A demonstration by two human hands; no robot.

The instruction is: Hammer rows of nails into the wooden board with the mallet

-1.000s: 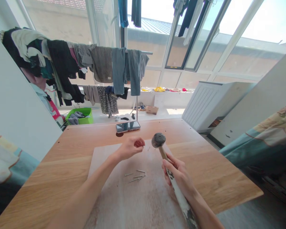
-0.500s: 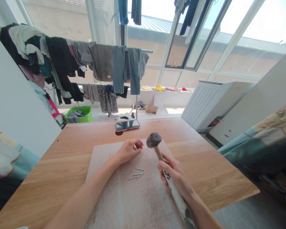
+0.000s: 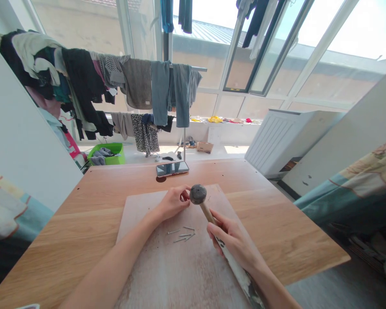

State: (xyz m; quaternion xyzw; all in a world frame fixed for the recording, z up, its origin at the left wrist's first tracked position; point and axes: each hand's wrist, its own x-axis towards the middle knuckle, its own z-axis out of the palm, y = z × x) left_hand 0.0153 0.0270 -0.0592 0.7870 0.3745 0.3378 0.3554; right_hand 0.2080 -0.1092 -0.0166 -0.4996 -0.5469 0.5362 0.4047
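Note:
My right hand is wrapped round the pale, worn handle of a hammer with a dark rounded head. That head sits right beside the fingertips of my left hand and partly covers them. The left fingers are curled in a pinch above the board; what they hold, if anything, is hidden. Several loose nails lie on the whitish wooden board, nearer to me than the left hand.
The board rests on a wooden table. A phone lies at the table's far edge. Beyond are a clothes rack with hanging laundry, a green basket and a white cabinet. Curtains hang at the right.
The hammer head has moved left and slightly down, to the left fingertips, with my right hand shifting left too. My left hand has moved very little. The nails lie as before.

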